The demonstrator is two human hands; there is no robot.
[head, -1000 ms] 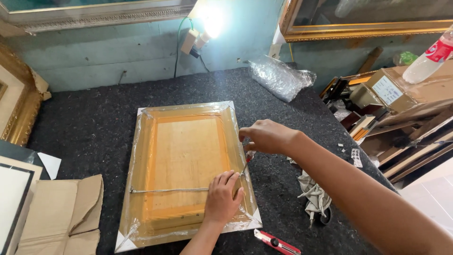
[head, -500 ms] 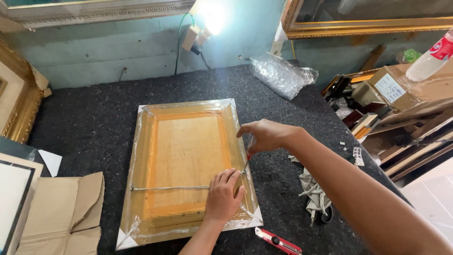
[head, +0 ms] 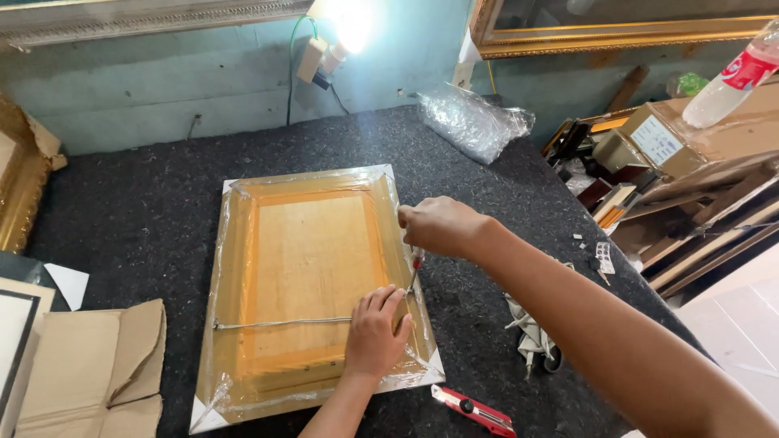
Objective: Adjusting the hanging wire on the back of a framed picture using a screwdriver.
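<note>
A wooden picture frame (head: 308, 268) lies face down on the dark felt table (head: 146, 211), wrapped in clear plastic film. A grey hanging cord (head: 276, 323) runs across its back from left to right. My left hand (head: 375, 331) presses flat on the frame's lower right, over the cord's right end. Just above it, my right hand (head: 438, 225) grips the handle of a screwdriver (head: 415, 268) held upright, its tip touching the frame's right rail beside my left fingers.
A red utility knife (head: 472, 409) lies near the front edge. Crumpled cloth (head: 531, 337) sits to the right, a plastic film bundle (head: 471, 122) at the back. Cardboard (head: 89, 373) lies front left, gilded frames left and behind, boxes and a bottle (head: 726, 77) to the right.
The view has shifted slightly, so everything sits a little left in the picture. My right hand has turned slightly on the screwdriver; my left hand keeps pressing in place.
</note>
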